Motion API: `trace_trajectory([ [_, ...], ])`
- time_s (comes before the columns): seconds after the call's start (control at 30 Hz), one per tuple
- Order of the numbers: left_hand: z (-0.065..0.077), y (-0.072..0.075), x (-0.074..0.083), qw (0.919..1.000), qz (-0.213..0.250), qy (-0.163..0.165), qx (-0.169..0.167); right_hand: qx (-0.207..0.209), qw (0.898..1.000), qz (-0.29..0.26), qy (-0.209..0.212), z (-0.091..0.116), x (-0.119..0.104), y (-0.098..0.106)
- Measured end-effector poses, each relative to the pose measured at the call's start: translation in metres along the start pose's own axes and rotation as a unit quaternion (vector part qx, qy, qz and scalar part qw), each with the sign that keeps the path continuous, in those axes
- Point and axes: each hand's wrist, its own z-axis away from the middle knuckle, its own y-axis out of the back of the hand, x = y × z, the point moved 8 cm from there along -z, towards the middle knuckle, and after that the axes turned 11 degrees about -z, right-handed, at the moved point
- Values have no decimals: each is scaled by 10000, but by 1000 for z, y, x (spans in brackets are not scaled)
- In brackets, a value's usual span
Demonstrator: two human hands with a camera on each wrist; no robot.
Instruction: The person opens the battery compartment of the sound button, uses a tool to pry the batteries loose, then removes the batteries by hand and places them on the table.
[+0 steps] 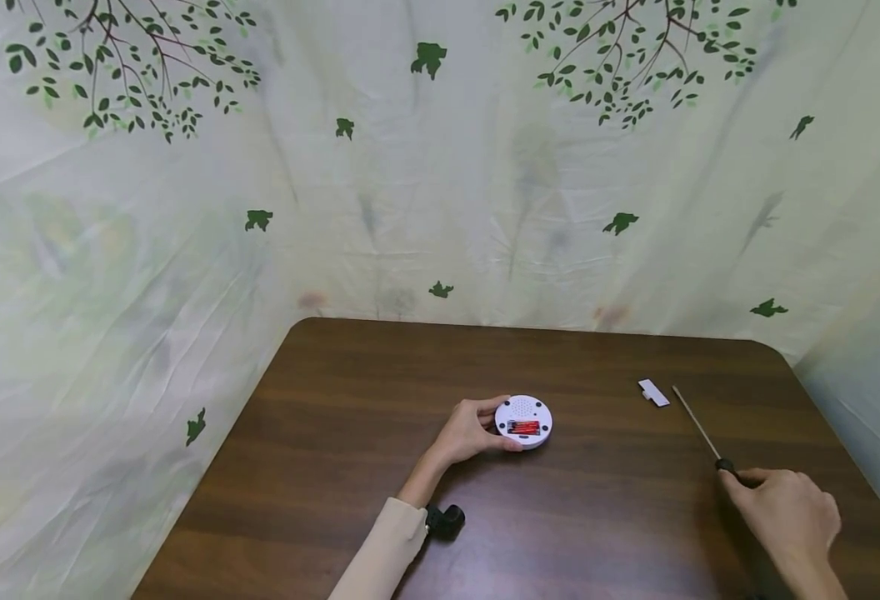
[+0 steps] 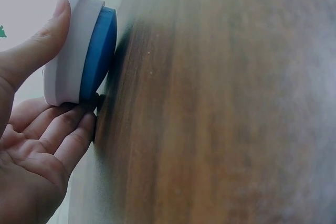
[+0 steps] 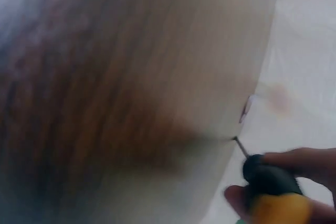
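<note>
Between thumb and fingers, my left hand grips a round white device by its left edge. Its dotted, perforated underside faces up, and red batteries show in an uncovered compartment. The left wrist view reveals a blue domed part on the face toward the table. At the right, my right hand holds a screwdriver, its thin shaft pointing away and to the left. The handle looks black and yellow in the right wrist view. A small white battery cover lies near the screwdriver's tip.
The brown wooden table has rounded far corners. Behind it and along its sides hangs a pale curtain with a leaf print. A black wrist-worn camera sits at my left cuff.
</note>
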Motion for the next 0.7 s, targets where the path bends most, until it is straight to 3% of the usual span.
trace_trajectory([
  [0.17, -1, 1, -1, 10000, 42, 12, 11, -994, 9937, 5, -528, 1, 1, -18],
  [0.27, 0, 1, 0, 10000, 67, 11, 5, -1347, 9882, -4, -728, 2, 4, -25],
  [0.6, 0, 2, 1, 10000, 43, -28, 41, -1837, 9798, 329, -721, -7, 2, -27],
  [0.7, 0, 2, 1, 10000, 59, -24, 27, -1712, 9830, 419, -524, -13, -9, -22],
])
